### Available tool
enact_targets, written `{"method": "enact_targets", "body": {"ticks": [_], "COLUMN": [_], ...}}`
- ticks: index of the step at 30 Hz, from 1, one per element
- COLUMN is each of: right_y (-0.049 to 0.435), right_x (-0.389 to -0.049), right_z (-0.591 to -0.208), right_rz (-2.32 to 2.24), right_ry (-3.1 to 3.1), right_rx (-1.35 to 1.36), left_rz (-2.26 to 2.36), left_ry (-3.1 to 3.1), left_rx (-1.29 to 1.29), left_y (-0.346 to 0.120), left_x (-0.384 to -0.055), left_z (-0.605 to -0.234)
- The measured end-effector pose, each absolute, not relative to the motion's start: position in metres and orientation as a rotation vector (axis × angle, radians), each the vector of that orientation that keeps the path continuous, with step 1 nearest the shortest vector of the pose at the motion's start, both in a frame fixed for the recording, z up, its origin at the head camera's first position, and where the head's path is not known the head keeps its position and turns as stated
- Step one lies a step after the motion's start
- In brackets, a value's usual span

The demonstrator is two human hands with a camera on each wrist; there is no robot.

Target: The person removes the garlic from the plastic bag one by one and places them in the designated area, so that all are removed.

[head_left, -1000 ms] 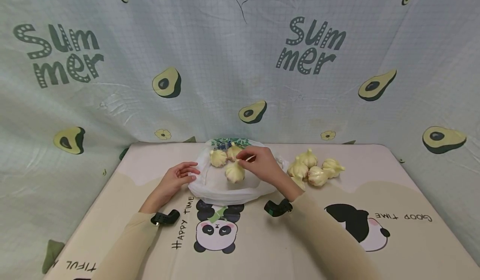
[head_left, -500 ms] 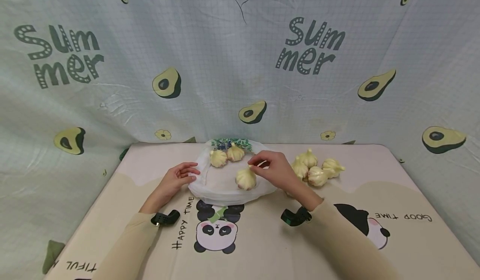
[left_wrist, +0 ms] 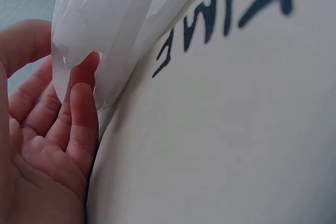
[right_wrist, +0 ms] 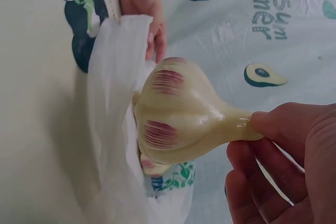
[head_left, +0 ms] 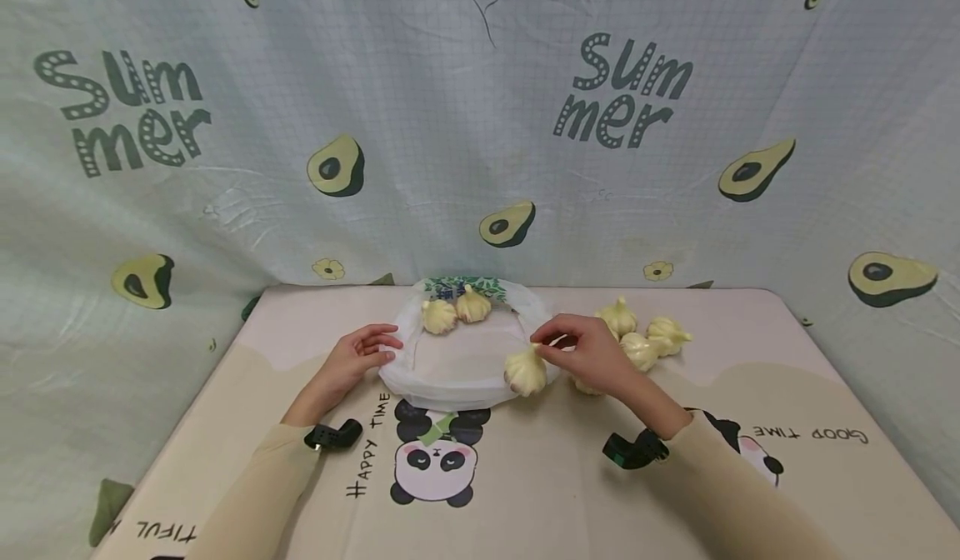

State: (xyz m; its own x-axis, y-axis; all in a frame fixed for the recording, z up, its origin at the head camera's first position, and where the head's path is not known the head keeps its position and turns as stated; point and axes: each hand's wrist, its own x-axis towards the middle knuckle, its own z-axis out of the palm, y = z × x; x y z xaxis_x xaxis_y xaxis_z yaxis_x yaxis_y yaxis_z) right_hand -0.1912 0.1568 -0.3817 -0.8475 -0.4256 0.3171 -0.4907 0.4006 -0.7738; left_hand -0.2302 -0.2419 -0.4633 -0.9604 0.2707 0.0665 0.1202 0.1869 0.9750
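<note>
"Garlic bulb [head_left: 526, 373], where's that one?"
"Wait: first the left hand [head_left: 360, 364], fingers loosely bent, touching a white bag [head_left: 450, 396]. Two other bulbs [head_left: 439, 317] sit in it, between the hands."
"And the right hand [head_left: 592, 353]?"
"Thumb and fingertips together, pinching that garlic bulb by its stem, just left of the hand. More bulbs [head_left: 664, 335] lie beyond and right of it."

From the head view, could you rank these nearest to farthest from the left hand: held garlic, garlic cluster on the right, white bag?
1. White bag: touching the left hand.
2. Held garlic: in the right hand, at the bag's right front edge.
3. Garlic cluster: right of the bag.
</note>
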Motion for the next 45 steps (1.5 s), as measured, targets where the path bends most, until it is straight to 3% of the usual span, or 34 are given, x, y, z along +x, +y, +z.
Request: {"method": "enact_targets", "body": {"ticks": [33, 45], "right_y": [0.248, 0.277], "right_x": [-0.155, -0.148], "right_z": [-0.401, -0.401], "right_rz": [1.336, 1.162], "right_ry": [-2.572, -2.622], "right_rx": [0.895, 0.788], "left_rz": [1.903, 1.886], "left_ry": [2.307, 2.310], "left_rx": [0.379, 0.355], "left_y": [-0.241, -0.242], "left_x": [-0.231, -0.230], "left_z": [-0.463, -0.464]}}
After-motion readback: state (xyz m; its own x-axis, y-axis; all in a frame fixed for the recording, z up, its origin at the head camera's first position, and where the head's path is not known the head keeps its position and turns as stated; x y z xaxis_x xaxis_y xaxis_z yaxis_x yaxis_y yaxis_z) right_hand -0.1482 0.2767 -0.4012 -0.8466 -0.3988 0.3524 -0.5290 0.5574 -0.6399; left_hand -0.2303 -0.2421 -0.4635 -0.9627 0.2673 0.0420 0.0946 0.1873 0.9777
